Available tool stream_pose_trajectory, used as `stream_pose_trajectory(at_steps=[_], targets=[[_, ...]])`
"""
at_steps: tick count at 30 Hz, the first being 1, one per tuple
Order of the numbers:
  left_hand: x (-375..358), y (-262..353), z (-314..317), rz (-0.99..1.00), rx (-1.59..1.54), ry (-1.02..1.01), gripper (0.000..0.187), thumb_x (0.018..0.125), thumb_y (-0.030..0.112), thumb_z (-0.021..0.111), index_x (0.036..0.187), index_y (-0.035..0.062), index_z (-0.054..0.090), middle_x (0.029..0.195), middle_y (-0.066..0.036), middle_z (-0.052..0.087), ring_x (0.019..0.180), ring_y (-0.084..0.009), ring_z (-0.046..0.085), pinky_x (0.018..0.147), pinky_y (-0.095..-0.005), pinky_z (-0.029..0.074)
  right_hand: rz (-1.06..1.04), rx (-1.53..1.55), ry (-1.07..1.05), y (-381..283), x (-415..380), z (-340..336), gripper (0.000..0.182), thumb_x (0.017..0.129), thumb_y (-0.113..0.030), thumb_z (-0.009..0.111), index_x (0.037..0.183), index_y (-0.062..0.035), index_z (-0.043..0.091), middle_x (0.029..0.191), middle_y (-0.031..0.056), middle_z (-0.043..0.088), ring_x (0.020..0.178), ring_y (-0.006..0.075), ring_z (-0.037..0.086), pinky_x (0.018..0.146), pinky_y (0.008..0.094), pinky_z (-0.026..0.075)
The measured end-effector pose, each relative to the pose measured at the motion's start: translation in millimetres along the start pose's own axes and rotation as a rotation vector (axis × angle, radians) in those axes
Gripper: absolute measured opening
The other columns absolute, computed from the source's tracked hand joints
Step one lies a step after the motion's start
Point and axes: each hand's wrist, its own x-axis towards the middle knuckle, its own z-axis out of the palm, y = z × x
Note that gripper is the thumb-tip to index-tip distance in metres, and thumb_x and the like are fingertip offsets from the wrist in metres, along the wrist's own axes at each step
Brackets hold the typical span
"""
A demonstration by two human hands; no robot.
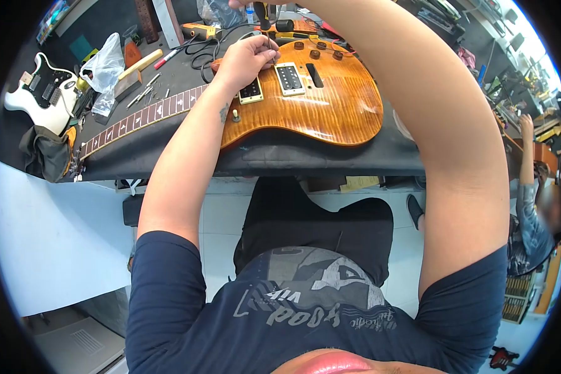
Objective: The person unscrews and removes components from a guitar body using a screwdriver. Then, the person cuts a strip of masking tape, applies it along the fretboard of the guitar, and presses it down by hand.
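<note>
An amber flame-top electric guitar (pixel 343 100) lies on the black bench, its neck pointing left. Over its body stands a screwdriver (pixel 263 16), with a dark handle and a thin shaft reaching down beside a cream-framed pickup (pixel 289 79). The fingers of my left hand (pixel 254 57) are pinched around the lower shaft at that pickup's upper left corner; whether a screw is between them is hidden. Only a sliver of my right hand (pixel 235 3) shows at the top edge, closed at the handle's top. A second pickup (pixel 251 91) is partly covered by my left wrist.
A white guitar body (pixel 40 93), a hammer (pixel 140 65), small metal bits (pixel 147 91), a plastic bag (pixel 104 65) and a red-capped marker (pixel 167 58) lie to the left. Cables (pixel 206 53) run behind the guitar. Another person (pixel 533 212) is at far right.
</note>
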Motion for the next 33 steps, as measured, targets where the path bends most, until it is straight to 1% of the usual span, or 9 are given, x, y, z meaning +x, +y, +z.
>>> stream_pose_trajectory(at_steps=[6, 8, 11, 18, 23, 26, 28, 32, 33], targets=[[0.0, -3.9, -2.4, 0.026, -0.029, -0.001, 0.013, 0.106, 0.006, 0.065, 0.114, -0.0016, 0.072, 0.106, -0.009, 0.079, 0.095, -0.0123, 0.075, 0.085, -0.0270, 0.063, -0.239, 0.065, -0.094, 5.7, 20.0, 3.6, 0.037, 0.094, -0.040, 0.079, 0.102, -0.0040, 0.083, 0.097, 0.0175, 0.080, 0.093, 0.0351, 0.077, 0.081, 0.0427, 0.061], [1.3, -4.4, -1.7, 0.019, -0.022, 0.007, 0.013, 0.106, 0.007, 0.065, 0.113, -0.0021, 0.071, 0.105, -0.009, 0.079, 0.095, -0.0122, 0.075, 0.084, -0.0269, 0.063, -0.180, -0.160, -0.098, -0.2, 27.2, 4.6, 0.033, 0.094, -0.037, 0.079, 0.103, -0.0051, 0.083, 0.097, 0.0162, 0.080, 0.091, 0.0337, 0.077, 0.080, 0.0417, 0.061], [0.3, -2.3, -2.1, -0.009, 0.010, -0.018, 0.015, 0.108, 0.009, 0.063, 0.116, -0.0018, 0.069, 0.111, -0.011, 0.077, 0.102, -0.0151, 0.075, 0.090, -0.0284, 0.062, 0.061, 0.071, -0.162, -13.1, 7.5, -15.6, 0.033, 0.095, -0.037, 0.078, 0.101, -0.0051, 0.084, 0.093, 0.0162, 0.079, 0.088, 0.0342, 0.076, 0.079, 0.0425, 0.060], [-1.0, 0.5, -4.1, -0.024, 0.009, -0.039, 0.015, 0.109, 0.008, 0.062, 0.118, -0.0014, 0.068, 0.114, -0.011, 0.076, 0.106, -0.0160, 0.075, 0.093, -0.0284, 0.062, -0.185, 0.084, -0.144, -2.5, 24.1, -3.6, 0.035, 0.096, -0.039, 0.076, 0.103, -0.0053, 0.084, 0.096, 0.0169, 0.080, 0.091, 0.0340, 0.077, 0.081, 0.0431, 0.061], [2.3, -7.0, -1.2, 0.019, 0.052, -0.016, 0.014, 0.106, 0.007, 0.064, 0.114, -0.0022, 0.071, 0.106, -0.009, 0.079, 0.095, -0.0119, 0.074, 0.086, -0.0264, 0.061, 0.056, -0.005, -0.149, -14.9, 11.2, -11.4, 0.032, 0.096, -0.036, 0.076, 0.106, -0.0068, 0.084, 0.098, 0.0177, 0.080, 0.093, 0.0336, 0.076, 0.083, 0.0428, 0.061], [1.0, -8.1, -0.9, 0.033, -0.005, 0.003, 0.013, 0.105, 0.006, 0.066, 0.112, -0.0025, 0.072, 0.102, -0.009, 0.080, 0.089, -0.0103, 0.074, 0.082, -0.0259, 0.060, -0.167, -0.118, -0.253, -6.0, 32.4, -6.8, 0.035, 0.095, -0.039, 0.078, 0.107, -0.0067, 0.083, 0.100, 0.0179, 0.080, 0.096, 0.0340, 0.077, 0.085, 0.0436, 0.060], [-1.2, -3.3, -0.8, 0.036, -0.005, 0.013, 0.013, 0.105, 0.006, 0.066, 0.112, -0.0024, 0.072, 0.102, -0.009, 0.080, 0.089, -0.0103, 0.074, 0.082, -0.0260, 0.060, -0.200, 0.071, -0.191, -6.1, 26.5, -5.2, 0.037, 0.095, -0.042, 0.078, 0.107, -0.0067, 0.083, 0.102, 0.0185, 0.079, 0.097, 0.0347, 0.077, 0.085, 0.0444, 0.060], [-0.1, -0.7, -1.2, 0.030, 0.067, 0.001, 0.012, 0.105, 0.006, 0.066, 0.112, -0.0022, 0.072, 0.102, -0.009, 0.080, 0.089, -0.0104, 0.073, 0.082, -0.0260, 0.060, -0.169, -0.146, -0.165, -9.5, 23.8, -3.7, 0.040, 0.095, -0.043, 0.079, 0.113, -0.0069, 0.082, 0.107, 0.0188, 0.079, 0.100, 0.0357, 0.076, 0.088, 0.0450, 0.060], [-0.9, 0.7, -0.6, 0.025, 0.068, 0.002, 0.012, 0.105, 0.006, 0.066, 0.111, -0.0022, 0.072, 0.102, -0.009, 0.080, 0.088, -0.0104, 0.073, 0.082, -0.0261, 0.060, -0.029, 0.031, -0.072, -13.4, 5.8, -6.7, 0.043, 0.094, -0.044, 0.080, 0.112, -0.0052, 0.082, 0.106, 0.0191, 0.079, 0.099, 0.0358, 0.076, 0.087, 0.0450, 0.060]])
